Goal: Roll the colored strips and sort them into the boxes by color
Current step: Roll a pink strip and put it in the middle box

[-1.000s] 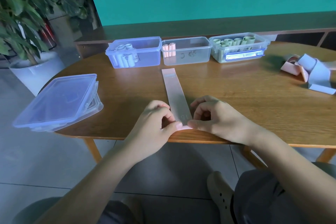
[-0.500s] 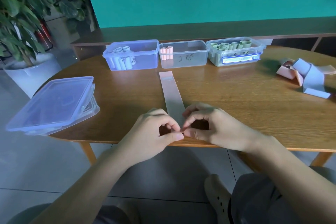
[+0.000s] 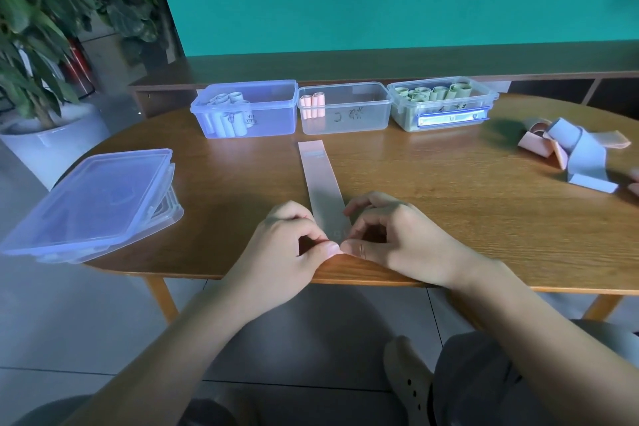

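Fingertips of L hand [image 3: 283, 252] & R hand [image 3: 397, 242] pinched near end of pink strip [image 3: 320, 180], which lay flat on table [image 3: 449, 204] w/ far end just short of middle clear box [image 3: 345, 114], blue box [image 3: 262, 114] left, green-roll box [image 3: 446, 107] right.

- Dim, cool, bluish light w/ a soft sheen on the wooden table [image 3: 449, 204].
- Soft shadows under my hands.
- Wide-angle bend at the edges; plant [image 3: 38, 21] top left is blurry.
- Center fairly sharp, slightly soft overall.
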{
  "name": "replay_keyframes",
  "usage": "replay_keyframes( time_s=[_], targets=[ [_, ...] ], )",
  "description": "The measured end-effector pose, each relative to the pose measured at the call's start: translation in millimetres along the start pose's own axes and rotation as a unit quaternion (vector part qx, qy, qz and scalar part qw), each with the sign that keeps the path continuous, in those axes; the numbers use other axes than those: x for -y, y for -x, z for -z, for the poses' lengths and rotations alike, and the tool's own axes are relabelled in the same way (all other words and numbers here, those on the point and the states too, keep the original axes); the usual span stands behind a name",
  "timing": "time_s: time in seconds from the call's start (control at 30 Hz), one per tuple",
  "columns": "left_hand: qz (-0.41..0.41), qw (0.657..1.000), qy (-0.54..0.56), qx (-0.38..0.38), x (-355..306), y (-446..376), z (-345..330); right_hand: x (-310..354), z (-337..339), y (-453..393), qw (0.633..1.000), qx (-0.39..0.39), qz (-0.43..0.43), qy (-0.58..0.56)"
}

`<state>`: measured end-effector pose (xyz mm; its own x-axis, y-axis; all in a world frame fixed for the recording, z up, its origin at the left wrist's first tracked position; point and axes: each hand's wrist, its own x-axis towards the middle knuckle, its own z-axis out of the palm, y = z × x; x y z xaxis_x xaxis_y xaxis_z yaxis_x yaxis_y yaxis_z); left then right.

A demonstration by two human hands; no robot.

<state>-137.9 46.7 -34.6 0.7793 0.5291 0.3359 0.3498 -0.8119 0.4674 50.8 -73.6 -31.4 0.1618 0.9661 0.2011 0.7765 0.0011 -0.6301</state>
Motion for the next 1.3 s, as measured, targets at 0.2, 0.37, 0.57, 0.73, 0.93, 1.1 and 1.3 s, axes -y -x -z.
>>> replay_keyframes(
  time_s=[0.2,0.37,0.57,0.73,0.93,1.1,1.3],
  targets=[
    [0.019,1.0,0.0,-0.019,1.7,-2.2,-2.6,0.5,4.9,-4.9,0.999,-0.002,-0.031,0.018],
    [-0.009,1.0,0.027,-0.009,-0.3,-3.9,-1.9,-1.7,4.2,-6.2,0.999,-0.01,-0.035,-0.003],
    [-0.071,0.997,0.034,0.016,2.3,-2.4,-0.8,4.0,0.5,-4.1,0.999,0.008,0.023,-0.045],
    [-0.058,0.998,0.021,0.032,-0.7,-2.6,3.1,2.2,-1.3,-3.4,0.998,0.01,0.057,-0.025],
    [-0.044,0.999,0.005,0.014,1.3,-6.7,-1.2,-2.0,0.3,-1.0,0.997,0.014,0.069,0.013],
    [-0.049,0.999,-0.008,-0.002,3.3,-8.2,-2.3,-5.0,-0.4,-2.3,0.997,0.0,0.073,0.018],
    [-0.05,0.999,-0.02,0.001,3.9,-3.3,0.1,-5.8,-1.3,-1.6,0.992,-0.008,0.108,0.069]
  ],
)
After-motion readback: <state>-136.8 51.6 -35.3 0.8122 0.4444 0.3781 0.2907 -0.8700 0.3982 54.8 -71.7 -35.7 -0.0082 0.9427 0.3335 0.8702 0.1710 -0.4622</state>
